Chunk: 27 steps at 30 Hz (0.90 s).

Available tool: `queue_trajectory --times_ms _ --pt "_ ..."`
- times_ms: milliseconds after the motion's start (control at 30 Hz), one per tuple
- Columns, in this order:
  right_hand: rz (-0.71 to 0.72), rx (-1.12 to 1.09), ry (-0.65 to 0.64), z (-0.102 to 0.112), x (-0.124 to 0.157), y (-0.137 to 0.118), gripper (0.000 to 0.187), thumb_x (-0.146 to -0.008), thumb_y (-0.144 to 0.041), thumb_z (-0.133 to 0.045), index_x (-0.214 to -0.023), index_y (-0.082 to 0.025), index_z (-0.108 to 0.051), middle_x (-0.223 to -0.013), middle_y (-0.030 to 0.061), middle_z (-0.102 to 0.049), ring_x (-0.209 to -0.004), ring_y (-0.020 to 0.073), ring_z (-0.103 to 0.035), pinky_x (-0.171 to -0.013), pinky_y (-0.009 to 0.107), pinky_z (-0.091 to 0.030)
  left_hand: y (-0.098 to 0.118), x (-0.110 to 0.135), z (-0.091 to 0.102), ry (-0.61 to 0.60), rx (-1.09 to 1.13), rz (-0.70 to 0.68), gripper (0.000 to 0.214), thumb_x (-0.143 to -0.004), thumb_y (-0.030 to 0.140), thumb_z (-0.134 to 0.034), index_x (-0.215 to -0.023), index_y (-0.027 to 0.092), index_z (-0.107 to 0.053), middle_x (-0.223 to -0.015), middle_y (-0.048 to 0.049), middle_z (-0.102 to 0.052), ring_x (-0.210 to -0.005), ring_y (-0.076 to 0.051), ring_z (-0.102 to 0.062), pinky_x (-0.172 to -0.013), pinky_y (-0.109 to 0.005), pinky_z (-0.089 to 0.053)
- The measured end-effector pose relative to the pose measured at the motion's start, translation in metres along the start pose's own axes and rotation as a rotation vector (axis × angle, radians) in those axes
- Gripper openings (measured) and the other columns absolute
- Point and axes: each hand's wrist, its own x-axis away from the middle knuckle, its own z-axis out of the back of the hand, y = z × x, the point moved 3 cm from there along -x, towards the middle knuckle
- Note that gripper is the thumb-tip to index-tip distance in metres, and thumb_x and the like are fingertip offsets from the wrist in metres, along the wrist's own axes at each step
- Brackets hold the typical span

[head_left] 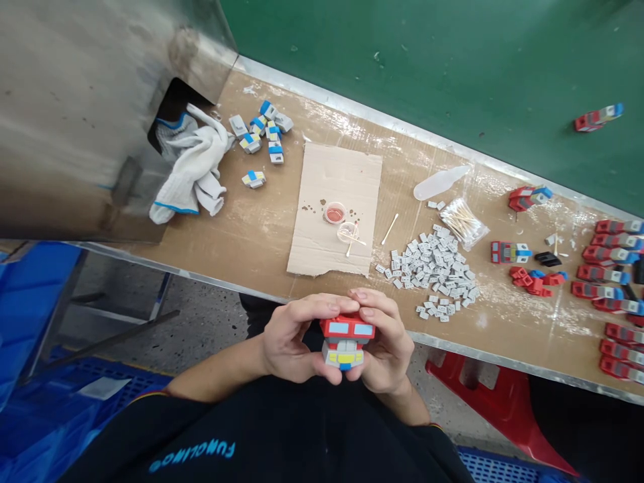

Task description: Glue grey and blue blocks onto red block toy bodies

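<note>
Item: toy truck cab [346, 341], blocky moulded plastic, red top, grey base, pale-blue windows, yellow and blue trim. Held close to the body below the bench edge, left hand [289, 342] and right hand [385, 345] both pinching it. Stock: finished red trucks [611, 255] lined up on the right; a loose heap of small grey pieces [435, 265] remains on the worn wooden bench [251, 228].

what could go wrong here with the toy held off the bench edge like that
Both hands, left and right, hold the toy over the lap, past the bench edge; a slip would likely drop it to the floor. The two open cups on the cardboard sit close ahead and might tip on a reach. The grey pieces lie near the edge and could get swept off.
</note>
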Motion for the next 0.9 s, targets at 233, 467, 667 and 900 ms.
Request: queue_trajectory --times_ms 233,467,667,900 --pt "0.012 0.053 0.077 -0.005 -0.001 0.005 0.046 -0.101 -0.062 -0.06 -0.136 -0.031 -0.06 -0.107 0.0075 -0.068 -0.099 0.026 -0.072 -0.081 0.046 -0.066 0.005 -0.006 -0.003 0.081 -0.027 0.024 0.064 -0.086 0.045 -0.088 -0.141 0.022 -0.067 -0.114 -0.0105 -0.077 -0.105 -0.022 -0.079 -0.09 -0.029 -0.069" --pt "0.078 0.055 0.122 -0.011 -0.001 0.006 0.038 -0.101 -0.046 -0.069 -0.133 -0.028 -0.061 -0.098 0.0041 -0.062 -0.086 0.0212 -0.064 -0.068 0.038 -0.06 0.006 -0.012 -0.012 0.104 0.048 -0.046 0.07 -0.087 0.039 -0.088 -0.147 0.021 -0.057 -0.107 -0.0085 -0.077 -0.097 -0.018 -0.072 -0.087 -0.027 -0.065" --pt "0.068 0.084 0.246 -0.024 0.009 0.004 0.044 -0.1 -0.05 -0.069 -0.136 -0.027 -0.059 -0.1 0.0044 -0.059 -0.084 0.0209 -0.063 -0.062 0.037 -0.058 0.003 -0.004 -0.016 0.05 0.096 0.146 0.066 -0.096 0.059 -0.072 -0.149 0.022 -0.059 -0.13 -0.0147 -0.069 -0.113 -0.024 -0.068 -0.1 -0.037 -0.061" --pt "0.123 0.118 0.335 -0.031 0.015 0.005 0.037 -0.104 -0.042 -0.063 -0.134 -0.022 -0.058 -0.098 0.0034 -0.056 -0.077 0.0176 -0.06 -0.059 0.034 -0.055 0.0 -0.008 -0.018 -0.003 0.089 0.112 0.062 -0.093 0.073 -0.066 -0.129 0.022 -0.071 -0.103 -0.0094 -0.074 -0.094 -0.022 -0.068 -0.087 -0.034 -0.059"
